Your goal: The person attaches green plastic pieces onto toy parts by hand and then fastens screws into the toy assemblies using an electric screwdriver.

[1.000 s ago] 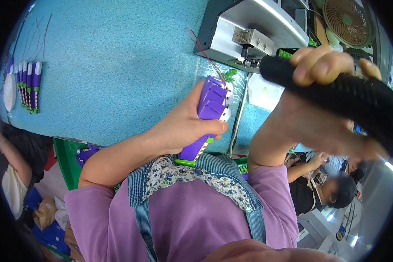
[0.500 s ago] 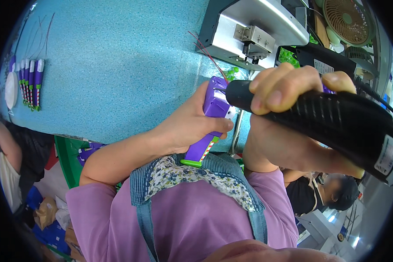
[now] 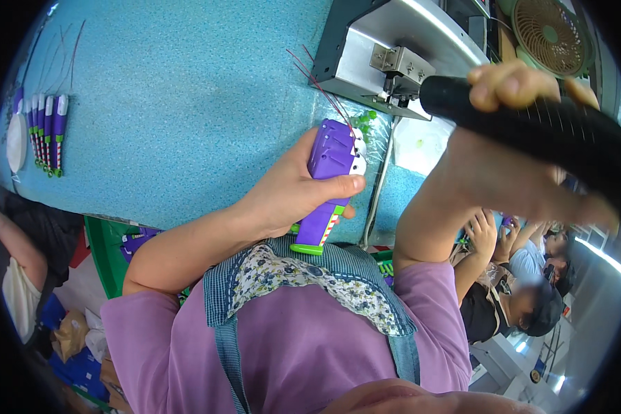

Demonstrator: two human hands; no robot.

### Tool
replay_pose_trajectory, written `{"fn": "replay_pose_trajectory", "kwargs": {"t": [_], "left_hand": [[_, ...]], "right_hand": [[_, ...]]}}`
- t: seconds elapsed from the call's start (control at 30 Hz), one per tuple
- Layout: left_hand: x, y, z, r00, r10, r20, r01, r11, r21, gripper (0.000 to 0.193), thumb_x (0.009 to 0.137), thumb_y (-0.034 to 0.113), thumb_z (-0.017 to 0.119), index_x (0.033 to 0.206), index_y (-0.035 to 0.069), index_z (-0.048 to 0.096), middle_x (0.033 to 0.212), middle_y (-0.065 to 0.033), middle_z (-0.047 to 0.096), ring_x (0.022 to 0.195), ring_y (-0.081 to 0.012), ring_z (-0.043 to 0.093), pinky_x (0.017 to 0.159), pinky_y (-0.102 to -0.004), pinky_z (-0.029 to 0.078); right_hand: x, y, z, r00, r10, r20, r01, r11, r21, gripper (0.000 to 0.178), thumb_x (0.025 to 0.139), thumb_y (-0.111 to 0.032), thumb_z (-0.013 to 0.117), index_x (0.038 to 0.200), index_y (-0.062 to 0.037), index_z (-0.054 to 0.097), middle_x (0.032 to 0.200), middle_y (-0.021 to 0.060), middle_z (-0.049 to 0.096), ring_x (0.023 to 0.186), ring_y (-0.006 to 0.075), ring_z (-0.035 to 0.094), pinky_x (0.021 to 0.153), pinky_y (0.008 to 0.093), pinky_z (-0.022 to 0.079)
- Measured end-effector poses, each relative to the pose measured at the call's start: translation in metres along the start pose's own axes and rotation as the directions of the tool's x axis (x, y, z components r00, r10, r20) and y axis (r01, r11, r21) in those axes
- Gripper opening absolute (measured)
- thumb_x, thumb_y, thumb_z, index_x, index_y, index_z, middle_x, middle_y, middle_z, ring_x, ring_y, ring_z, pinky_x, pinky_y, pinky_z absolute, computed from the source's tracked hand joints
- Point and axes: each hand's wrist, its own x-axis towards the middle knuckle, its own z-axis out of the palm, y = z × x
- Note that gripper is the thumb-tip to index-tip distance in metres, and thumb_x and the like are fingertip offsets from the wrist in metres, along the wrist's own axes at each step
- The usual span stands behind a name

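My left hand (image 3: 283,181) is closed around a purple plastic toy casing (image 3: 330,153) with white, green and striped parts. It is held above the front edge of the blue table, its green end toward me. Thin dark red wires (image 3: 322,87) stick out of its far end. Screw holes show on its purple face. To the right, my right hand (image 3: 493,165) grips a black electric screwdriver (image 3: 455,98), raised and apart from the casing. The screwdriver's front end points left; its bit does not show clearly. Motion blurs this hand and the tool's rear.
Behind the casing stands a grey metal machine (image 3: 366,52) on the blue table (image 3: 186,90). Several similar purple pieces (image 3: 61,124) with wires lie at the far left. A green crate (image 3: 103,252) is below the table edge. Co-workers (image 3: 490,310) sit at the right; a fan (image 3: 548,34) stands far right.
My right hand has lifted the electric screwdriver off the casing and moved it up and to the right. The casing has shifted slightly left and turned a little in my left hand.
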Motion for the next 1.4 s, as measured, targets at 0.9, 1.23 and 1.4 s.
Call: {"fn": "replay_pose_trajectory", "kwargs": {"t": [0.9, 1.23, 1.4], "left_hand": [[0.002, -0.004, -0.006, 0.994, 0.097, -0.044, -0.095, 0.995, 0.037, 0.044, 0.083, 0.010, 0.069, 0.117, 0.001, 0.041, 0.090, -0.0099, 0.058, 0.065, -0.0132, 0.058, 0.053, -0.0279, 0.051], [-0.006, -0.008, -0.054, 0.661, 0.359, 0.659, 0.166, 0.787, -0.595, 0.063, 0.088, 0.032, 0.060, 0.137, 0.007, 0.030, 0.093, -0.0168, 0.050, 0.054, -0.0201, 0.055, 0.051, -0.0368, 0.049], [0.004, 0.015, -0.052, 0.716, 0.326, 0.617, 0.044, 0.861, -0.506, 0.059, 0.088, 0.034, 0.061, 0.133, 0.006, 0.035, 0.096, -0.0161, 0.052, 0.062, -0.0219, 0.058, 0.054, -0.0358, 0.051]], "right_hand": [[-0.038, -0.029, 0.049, 0.993, 0.120, 0.003, -0.119, 0.984, 0.132, 0.089, 0.081, -0.078, 0.033, 0.129, -0.0044, 0.044, 0.072, 0.0085, 0.052, 0.051, 0.0177, 0.048, 0.056, 0.0369, 0.043], [-0.084, -0.035, 0.019, 0.915, 0.227, -0.334, -0.166, 0.965, 0.201, 0.098, 0.078, -0.083, 0.028, 0.131, -0.0003, 0.032, 0.070, 0.0148, 0.054, 0.051, 0.0226, 0.051, 0.055, 0.0372, 0.043], [-0.095, -0.033, 0.007, 0.903, 0.242, -0.355, -0.155, 0.954, 0.256, 0.098, 0.078, -0.083, 0.031, 0.128, 0.0003, 0.035, 0.068, 0.0161, 0.056, 0.051, 0.0231, 0.052, 0.053, 0.0345, 0.043]]}}
